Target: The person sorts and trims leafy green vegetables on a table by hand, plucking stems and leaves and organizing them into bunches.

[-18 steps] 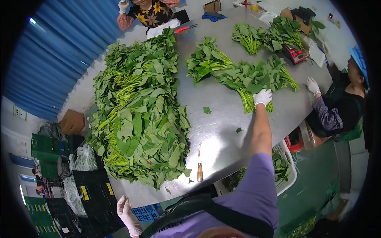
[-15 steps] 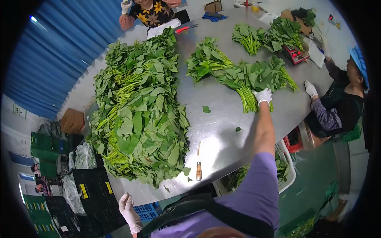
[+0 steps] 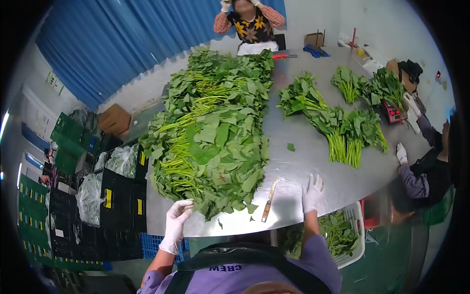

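Note:
My right hand [image 3: 312, 194], in a white glove, lies open on the metal table with its fingers spread and nothing in them. To its left is a wooden-handled knife [image 3: 268, 206]. My left hand [image 3: 178, 220], also gloved, is at the table's near edge beside a large heap of leafy green stems [image 3: 215, 137]. Its fingers are loosely bent and apart, with nothing visible in them; whether they touch the leaves I cannot tell. Bundles of the same greens [image 3: 342, 134] lie beyond my right hand, their stems pointing towards me.
A co-worker [image 3: 423, 166] at the right has a hand by greens on a red scale [image 3: 393, 113]. Another person [image 3: 252, 27] stands behind the heap. Red-handled scissors [image 3: 284, 56] lie at the far edge. Below the table is a white basket of greens [image 3: 360, 235]; black crates [image 3: 120, 206] stand left.
My right hand has let go of the greens bundle and come back to the near part of the table. My left hand has risen to the table's edge near the heap. The view has shifted.

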{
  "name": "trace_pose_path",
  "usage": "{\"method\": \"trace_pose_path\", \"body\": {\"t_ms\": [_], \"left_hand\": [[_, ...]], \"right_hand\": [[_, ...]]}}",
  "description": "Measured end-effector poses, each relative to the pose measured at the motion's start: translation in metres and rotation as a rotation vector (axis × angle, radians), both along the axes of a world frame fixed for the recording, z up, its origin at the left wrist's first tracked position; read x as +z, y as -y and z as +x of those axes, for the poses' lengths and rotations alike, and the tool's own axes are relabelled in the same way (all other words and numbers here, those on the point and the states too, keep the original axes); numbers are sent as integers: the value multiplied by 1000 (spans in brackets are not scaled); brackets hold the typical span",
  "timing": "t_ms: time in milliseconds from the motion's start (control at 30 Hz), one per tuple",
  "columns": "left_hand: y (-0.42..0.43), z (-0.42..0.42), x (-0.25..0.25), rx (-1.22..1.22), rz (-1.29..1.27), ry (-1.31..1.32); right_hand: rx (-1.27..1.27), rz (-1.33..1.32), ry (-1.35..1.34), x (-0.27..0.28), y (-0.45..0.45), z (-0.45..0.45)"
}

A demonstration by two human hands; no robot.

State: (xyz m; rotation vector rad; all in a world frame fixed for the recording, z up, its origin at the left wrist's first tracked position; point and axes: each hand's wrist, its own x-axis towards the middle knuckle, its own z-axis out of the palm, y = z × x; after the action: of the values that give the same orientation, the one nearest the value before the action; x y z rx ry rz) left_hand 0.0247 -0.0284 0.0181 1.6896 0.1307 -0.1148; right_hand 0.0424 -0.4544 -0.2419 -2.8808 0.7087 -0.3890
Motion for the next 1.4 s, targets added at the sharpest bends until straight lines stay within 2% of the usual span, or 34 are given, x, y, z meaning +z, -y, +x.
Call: {"method": "trace_pose_path", "body": {"t_ms": [100, 133, 167, 200, 233, 367, 433, 533, 833, 967, 1033, 1200, 1233, 1300, 1367, 1400], "left_hand": [[-4, 10, 38, -207, 26, 100], [-9, 9, 60, -293, 115, 132], [-11, 13, 77, -391, 159, 223], [-13, 14, 94, -478, 159, 329], [-16, 10, 118, -570, 160, 422], [-14, -6, 192, -923, 49, 705], [-10, -17, 214, -1081, -101, 848], [-15, -53, 239, -1114, -111, 930], [-84, -89, 241, -1207, -122, 954], [-99, -95, 234, -1214, -127, 923], [-104, -98, 230, -1224, -136, 902], [-113, -106, 223, -1191, -98, 854], [-113, -106, 224, -1194, -87, 836], [-115, -106, 222, -1183, -62, 801], [-118, -102, 221, -1173, -45, 757], [-121, -98, 219, -1169, -41, 739]], "right_hand": [[-238, -20, -77, -8, 2, -71], [-344, -26, -118, -8, 3, -103], [-464, 74, -183, -2, 9, -120], [-585, 60, -137, -1, 8, -140], [-696, 17, -226, -1, 2, -162], [-665, 22, -101, 21, -24, -174], [-630, 152, 27, 45, -56, -158], [-491, 147, 128, 55, -91, -142], [-221, 249, 252, 86, -202, -112], [-77, 307, 246, 91, -225, -102], [2, 295, 331, 95, -236, -98], [124, 299, 363, 89, -230, -74], [125, 356, 369, 111, -245, -70], [180, 548, 490, 101, -229, -52], [195, 471, 465, 138, -244, -39], [254, 520, 517, 147, -247, -30]]}}
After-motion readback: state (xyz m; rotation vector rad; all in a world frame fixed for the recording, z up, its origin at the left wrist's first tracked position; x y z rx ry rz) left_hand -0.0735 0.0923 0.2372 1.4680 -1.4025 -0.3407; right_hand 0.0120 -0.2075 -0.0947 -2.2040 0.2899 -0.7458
